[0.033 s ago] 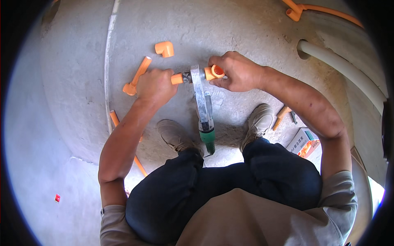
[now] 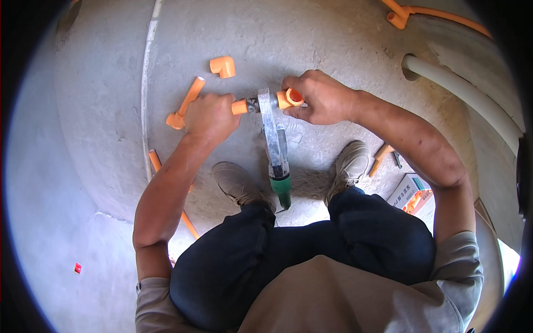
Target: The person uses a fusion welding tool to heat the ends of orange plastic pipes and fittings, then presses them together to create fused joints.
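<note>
Between my feet a pipe-welding iron (image 2: 268,125) stands upright, with a flat metal plate and a green handle (image 2: 281,191) toward me. My left hand (image 2: 211,117) is closed around a short orange pipe (image 2: 239,106), whose end meets the dark die on the plate's left side. From the other side, my right hand (image 2: 322,99) grips an orange pipe fitting (image 2: 283,100) against the right die. One round socket of this fitting faces up. A loose orange elbow (image 2: 223,66) lies beyond my left hand. Beside that hand is another orange pipe piece with a fitting (image 2: 176,120), partly hidden behind it.
A thin white pipe (image 2: 145,83) runs along the floor at left, near a long orange pipe (image 2: 155,160). Right of my shoe (image 2: 352,161) lie an orange-handled tool (image 2: 381,160) and a printed box (image 2: 410,193). A thick grey pipe (image 2: 466,89) curves along the right.
</note>
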